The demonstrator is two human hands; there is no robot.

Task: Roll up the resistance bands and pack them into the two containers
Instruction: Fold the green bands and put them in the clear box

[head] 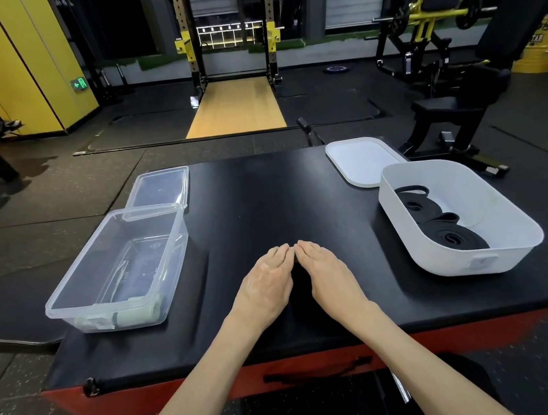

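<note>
My left hand [267,282] and right hand [330,275] lie palm down at the near middle of the black-topped desk [265,201]. They are angled toward each other so the tips meet. On each hand the fingers [279,254] are straight and pressed together side by side, pinching nothing. A dark strip [299,282] runs between and under the hands. It barely stands out from the black top, and I cannot tell whether it is a band.

On the left stands the clear container [84,316], with pale green rolled bands [131,315] at its near end. Its clear lid [159,187] lies just beyond it. On the right is the white container [448,266], holding black rolled bands [451,237] along its left side. The white lid [359,161] lies flat just beyond it.
</note>
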